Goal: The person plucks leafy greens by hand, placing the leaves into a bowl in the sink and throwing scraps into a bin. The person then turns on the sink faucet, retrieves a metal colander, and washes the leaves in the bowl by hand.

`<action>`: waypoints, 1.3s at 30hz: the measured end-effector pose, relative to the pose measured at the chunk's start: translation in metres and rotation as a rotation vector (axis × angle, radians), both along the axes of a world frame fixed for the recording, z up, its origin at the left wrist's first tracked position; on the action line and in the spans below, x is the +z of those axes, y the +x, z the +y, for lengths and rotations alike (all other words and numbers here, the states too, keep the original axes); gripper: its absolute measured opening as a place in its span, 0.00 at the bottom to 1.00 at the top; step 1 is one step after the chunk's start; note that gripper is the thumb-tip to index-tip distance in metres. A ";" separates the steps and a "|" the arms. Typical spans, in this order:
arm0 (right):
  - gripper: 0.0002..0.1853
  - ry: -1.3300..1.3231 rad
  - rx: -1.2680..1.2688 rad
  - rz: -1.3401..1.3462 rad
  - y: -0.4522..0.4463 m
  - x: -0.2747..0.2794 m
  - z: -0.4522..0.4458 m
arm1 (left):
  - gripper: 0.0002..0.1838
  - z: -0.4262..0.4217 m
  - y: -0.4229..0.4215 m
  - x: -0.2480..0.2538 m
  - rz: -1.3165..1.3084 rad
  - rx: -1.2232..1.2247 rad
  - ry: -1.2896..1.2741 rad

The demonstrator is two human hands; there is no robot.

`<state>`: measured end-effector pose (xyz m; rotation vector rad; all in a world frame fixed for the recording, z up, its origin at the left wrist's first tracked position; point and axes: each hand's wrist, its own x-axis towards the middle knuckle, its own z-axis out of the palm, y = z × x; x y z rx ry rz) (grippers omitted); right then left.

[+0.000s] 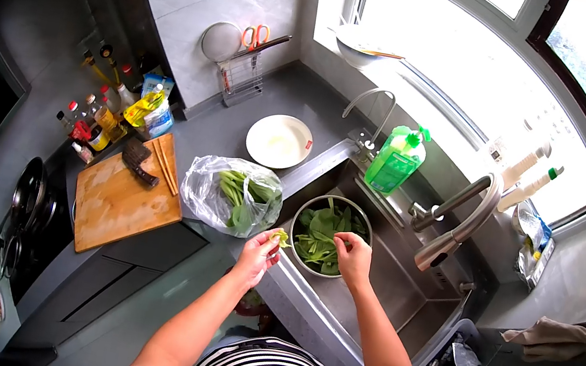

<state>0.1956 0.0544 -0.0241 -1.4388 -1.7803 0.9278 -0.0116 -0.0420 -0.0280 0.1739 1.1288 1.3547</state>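
My left hand pinches a small piece of leafy greens near the sink's front edge. Over the right side of a round metal bowl is my right hand, its fingertips pressed together; whether a leaf is between them is hidden. Loose dark green leaves fill the bowl, which sits in the sink. A clear plastic bag with more greens in it lies on the counter, just beyond my left hand.
A white plate rests behind the bag. To the left, a wooden cutting board carries a knife and chopsticks. The faucet arches over the sink's right side, near a green soap bottle. Several condiment bottles stand far left.
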 end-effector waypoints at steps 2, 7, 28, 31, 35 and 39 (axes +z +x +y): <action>0.08 -0.012 0.077 0.057 -0.008 -0.002 -0.008 | 0.08 -0.013 -0.005 0.000 0.005 0.062 -0.013; 0.09 -0.073 0.284 0.041 -0.034 0.003 -0.034 | 0.07 -0.050 -0.025 -0.018 0.032 0.200 -0.097; 0.07 0.037 0.563 0.032 -0.110 0.022 -0.067 | 0.24 -0.127 -0.073 -0.048 0.541 0.289 -0.371; 0.07 0.293 0.637 -0.041 -0.129 0.028 -0.064 | 0.18 -0.116 -0.080 -0.036 0.444 0.293 -0.130; 0.10 0.473 0.755 -0.057 -0.169 0.039 -0.053 | 0.17 -0.088 -0.097 -0.015 0.448 0.180 0.028; 0.16 0.491 0.774 -0.218 -0.220 0.028 -0.024 | 0.17 -0.048 -0.126 -0.003 0.500 0.120 0.145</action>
